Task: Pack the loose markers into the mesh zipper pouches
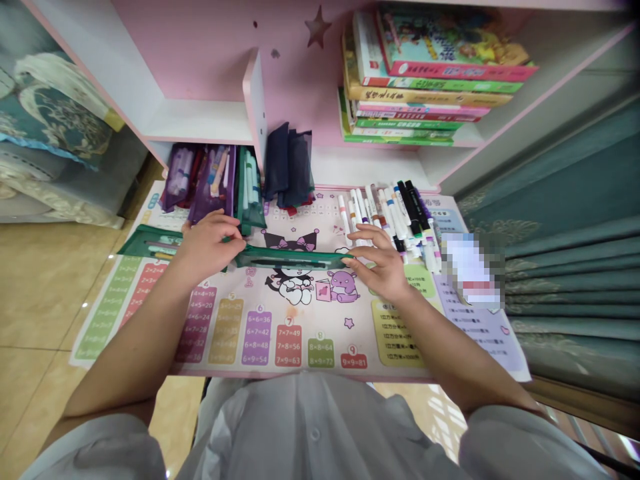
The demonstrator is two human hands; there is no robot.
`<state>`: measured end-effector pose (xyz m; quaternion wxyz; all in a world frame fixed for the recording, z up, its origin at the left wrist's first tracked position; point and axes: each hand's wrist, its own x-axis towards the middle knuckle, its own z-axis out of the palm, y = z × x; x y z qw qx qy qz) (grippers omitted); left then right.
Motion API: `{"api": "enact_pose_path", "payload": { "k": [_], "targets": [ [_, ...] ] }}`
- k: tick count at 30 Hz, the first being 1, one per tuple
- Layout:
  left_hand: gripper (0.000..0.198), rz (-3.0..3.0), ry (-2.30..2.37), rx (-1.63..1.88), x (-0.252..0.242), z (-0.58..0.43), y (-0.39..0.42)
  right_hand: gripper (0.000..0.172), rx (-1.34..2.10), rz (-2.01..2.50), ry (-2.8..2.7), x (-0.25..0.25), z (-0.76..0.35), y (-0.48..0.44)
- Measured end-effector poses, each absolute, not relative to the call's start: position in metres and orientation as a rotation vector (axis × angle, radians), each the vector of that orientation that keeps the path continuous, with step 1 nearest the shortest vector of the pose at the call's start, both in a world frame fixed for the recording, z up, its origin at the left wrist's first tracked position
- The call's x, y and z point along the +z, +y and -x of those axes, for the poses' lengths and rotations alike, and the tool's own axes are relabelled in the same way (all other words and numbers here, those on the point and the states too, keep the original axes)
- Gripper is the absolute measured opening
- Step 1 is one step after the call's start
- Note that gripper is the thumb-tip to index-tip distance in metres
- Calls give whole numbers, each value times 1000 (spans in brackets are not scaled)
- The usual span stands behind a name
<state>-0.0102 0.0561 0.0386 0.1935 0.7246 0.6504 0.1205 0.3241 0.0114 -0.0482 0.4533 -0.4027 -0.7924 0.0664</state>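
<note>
A green mesh zip pouch (pixel 295 259) is stretched sideways between my hands above the printed desk mat (pixel 300 320). My left hand (pixel 215 243) pinches its left end, thumb and fingers together. At the other end, my right hand (pixel 377 260) grips the corner between thumb and fingertip, its other fingers spread. Something dark and thin shows through the mesh, too unclear to name. Another green pouch (pixel 153 243) with pens in it lies left of my left hand, partly hidden by it. Loose markers (pixel 390 213) are heaped just beyond my right hand.
Purple pouches (pixel 215 177) and a green pouch (pixel 250 187) holding pens lean at the back left. Dark blue pouches (pixel 290 163) stand beside the shelf divider (pixel 254 107). Stacked books (pixel 425 100) fill the right shelf. A blurred-out item (pixel 473 270) lies at the mat's right edge.
</note>
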Motion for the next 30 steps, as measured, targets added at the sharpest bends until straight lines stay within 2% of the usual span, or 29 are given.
{"api": "enact_pose_path", "payload": {
  "k": [25,30],
  "targets": [
    [21,-2049,1903,270,49,25,59,4,214,1043,-1935,-48,-325,10],
    [26,-2091,1885,190,46,33,65,4,197,1017,-1945,-50,-326,11]
  ]
}}
